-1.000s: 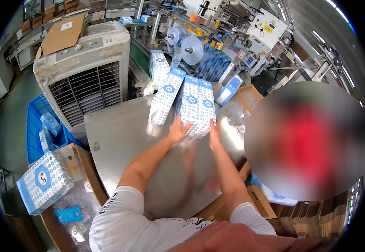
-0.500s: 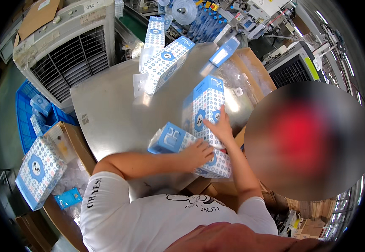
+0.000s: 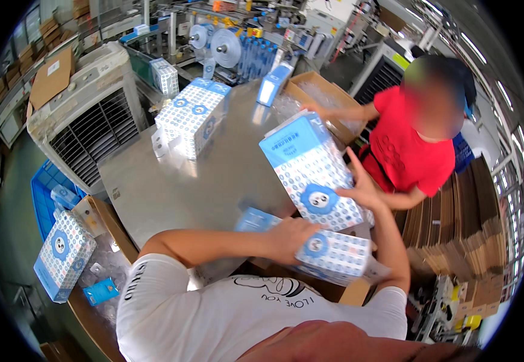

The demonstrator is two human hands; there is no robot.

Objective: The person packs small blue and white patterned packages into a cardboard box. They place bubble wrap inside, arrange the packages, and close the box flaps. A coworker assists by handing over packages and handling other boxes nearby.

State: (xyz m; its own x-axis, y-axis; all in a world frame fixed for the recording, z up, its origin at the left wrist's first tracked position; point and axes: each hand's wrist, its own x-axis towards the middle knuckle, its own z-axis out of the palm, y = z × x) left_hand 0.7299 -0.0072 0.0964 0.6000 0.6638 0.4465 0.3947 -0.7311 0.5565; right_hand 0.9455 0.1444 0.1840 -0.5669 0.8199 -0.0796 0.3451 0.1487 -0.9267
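Note:
My left hand (image 3: 292, 240) lies over the top of a long blue-and-white patterned pack (image 3: 340, 256) close to my body, its fingers curled round the edge. The near pack's blue end is smeared by motion. Beyond it, a bigger patterned pack (image 3: 316, 169) with a blue band and a round cartoon face stands tilted. My right hand (image 3: 364, 187) grips that pack's right side, thumb on the printed face, fingers pointing up along the edge. Loose clear wrap shows beside my right forearm. The underside of both packs is hidden.
Patterned packs (image 3: 192, 114) stand on the metal table (image 3: 165, 187), with another blue pack (image 3: 274, 84) farther back. A person in red (image 3: 422, 145) reaches toward an open carton (image 3: 325, 90). An air cooler (image 3: 87, 120), a blue crate (image 3: 44, 193) and a carton of plastic wrap (image 3: 108, 223) stand left.
Both held packs have shifted right, and the bigger one has turned and come nearer. My view has swung, showing more of the person in red and the stacked cardboard.

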